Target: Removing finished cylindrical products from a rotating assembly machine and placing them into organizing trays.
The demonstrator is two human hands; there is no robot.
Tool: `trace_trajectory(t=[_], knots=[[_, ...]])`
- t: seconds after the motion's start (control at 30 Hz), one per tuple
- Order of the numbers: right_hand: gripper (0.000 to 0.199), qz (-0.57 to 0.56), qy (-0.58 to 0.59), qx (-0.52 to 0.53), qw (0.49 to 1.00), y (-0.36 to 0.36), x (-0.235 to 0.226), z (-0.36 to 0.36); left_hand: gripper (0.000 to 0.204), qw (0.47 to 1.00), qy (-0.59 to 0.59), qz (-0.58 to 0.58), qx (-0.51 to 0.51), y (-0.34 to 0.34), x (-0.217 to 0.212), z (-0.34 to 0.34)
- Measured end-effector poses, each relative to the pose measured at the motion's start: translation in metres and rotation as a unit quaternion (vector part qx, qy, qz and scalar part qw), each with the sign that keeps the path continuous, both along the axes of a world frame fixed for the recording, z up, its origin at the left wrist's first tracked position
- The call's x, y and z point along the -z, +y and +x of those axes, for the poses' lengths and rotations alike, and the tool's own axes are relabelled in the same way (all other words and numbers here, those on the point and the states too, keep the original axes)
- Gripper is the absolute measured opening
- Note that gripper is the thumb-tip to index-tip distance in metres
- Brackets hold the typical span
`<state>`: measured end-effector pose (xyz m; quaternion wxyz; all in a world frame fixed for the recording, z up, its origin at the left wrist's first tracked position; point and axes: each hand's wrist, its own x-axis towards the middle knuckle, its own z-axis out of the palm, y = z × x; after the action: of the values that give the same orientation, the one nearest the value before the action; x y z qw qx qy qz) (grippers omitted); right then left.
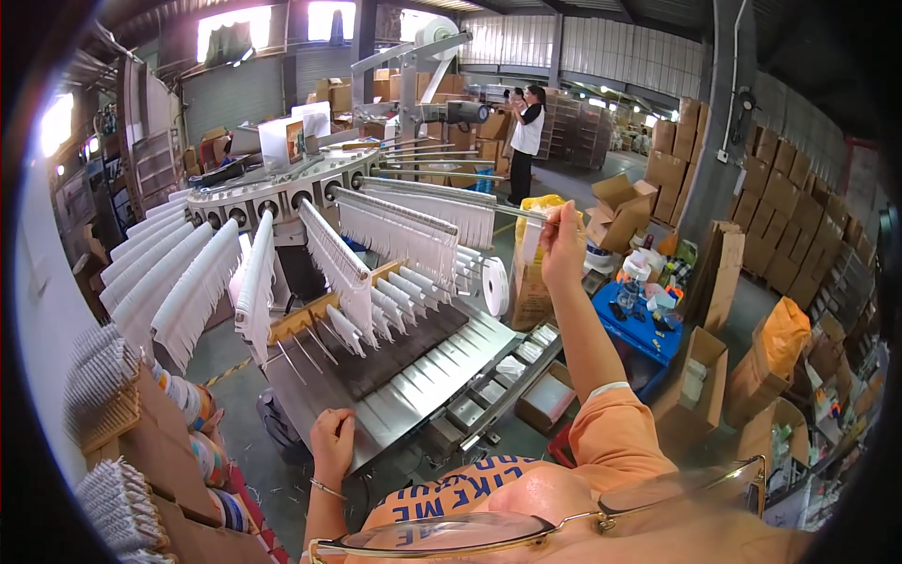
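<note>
The right hand [562, 246] is pinching the outer end of a rod [519, 212] jutting from the round machine [225, 199]. The left hand [334, 437] is hanging in a loose fist near the metal plate [413, 395]. The person seems to be tending this rod, probably needing a steady grip.

Rods [442, 173] round the machine [225, 200] carry hanging white fringed strips [195, 296]; below, the silvery metal table [442, 381] seems to bear a darker panel [413, 352], and the blue table [648, 352] holds a clear bottle [629, 293].
</note>
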<state>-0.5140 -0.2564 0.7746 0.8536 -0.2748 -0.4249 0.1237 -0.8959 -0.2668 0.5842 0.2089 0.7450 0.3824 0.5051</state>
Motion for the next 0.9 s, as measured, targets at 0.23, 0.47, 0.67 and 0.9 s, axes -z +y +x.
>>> trace_trajectory(t=[0.23,0.47,0.67,0.9], knots=[[0.032,0.042,0.051,-0.004,0.998,-0.049,0.010,0.039,0.009,1.000,0.017,-0.008,0.010,-0.001,-0.002,0.001],[0.036,0.119,0.210,0.068,0.968,-0.153,0.036,0.088,0.009,0.998,0.021,-0.030,0.053,-0.004,-0.012,-0.003],[0.040,0.045,0.242,0.036,0.968,-0.162,0.146,0.057,0.025,0.954,0.128,0.197,0.187,-0.016,-0.063,0.051],[0.038,-0.145,0.126,-0.146,0.971,-0.121,0.176,-0.052,0.052,0.916,0.195,0.085,0.342,-0.028,-0.057,0.116]])
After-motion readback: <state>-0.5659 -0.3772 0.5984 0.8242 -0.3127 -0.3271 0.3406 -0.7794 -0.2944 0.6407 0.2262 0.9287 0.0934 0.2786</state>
